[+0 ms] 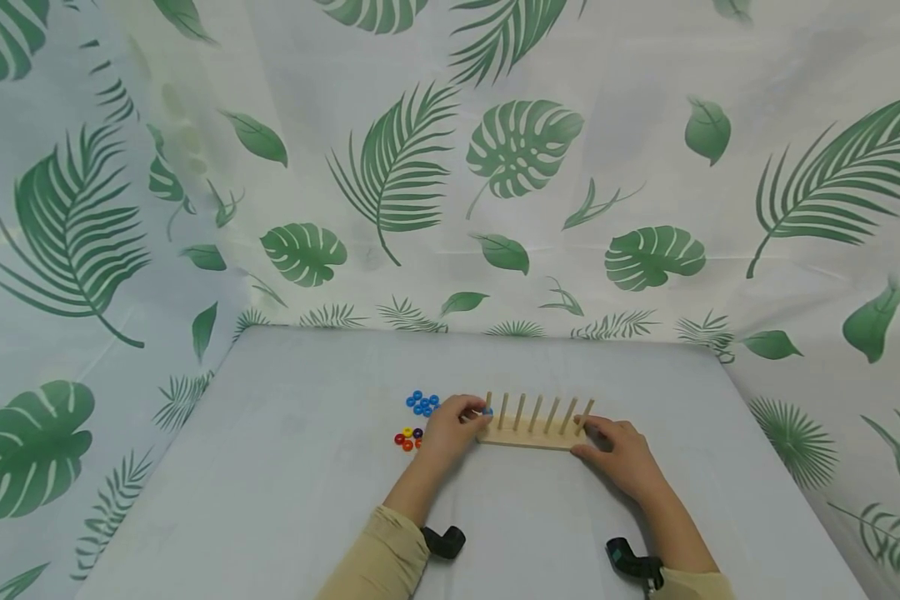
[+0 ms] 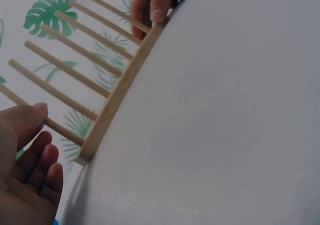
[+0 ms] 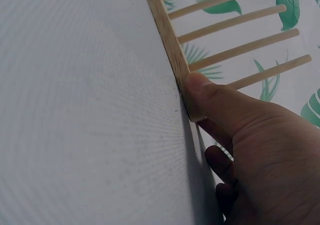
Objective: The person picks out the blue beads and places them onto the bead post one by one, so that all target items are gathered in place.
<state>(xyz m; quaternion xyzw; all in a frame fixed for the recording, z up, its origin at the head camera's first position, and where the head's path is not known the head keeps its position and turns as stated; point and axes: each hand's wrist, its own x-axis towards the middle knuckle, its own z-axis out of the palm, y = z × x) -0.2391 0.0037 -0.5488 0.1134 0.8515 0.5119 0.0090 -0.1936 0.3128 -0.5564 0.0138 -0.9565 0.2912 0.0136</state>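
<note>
A wooden peg rack (image 1: pixel 528 439) with a row of several upright pegs stands on the table. At its left end, my left hand (image 1: pixel 450 429) pinches a blue bead (image 1: pixel 487 411) around the leftmost peg, below the tip. Only a sliver of that bead shows in the left wrist view, between thumb and peg; the other fingers curl loosely below. My right hand (image 1: pixel 624 457) grips the right end of the base, and the right wrist view shows its thumb (image 3: pixel 202 87) pressed on the base's near side.
Several loose blue beads (image 1: pixel 424 402) lie left of the rack, just beyond my left hand. Nearer, a small group holds a yellow bead (image 1: pixel 408 432), a red bead (image 1: pixel 399 438), a dark bead (image 1: pixel 417 433) and orange ones, partly hidden by the hand. Leaf-printed cloth (image 1: pixel 420 275) walls the table's back.
</note>
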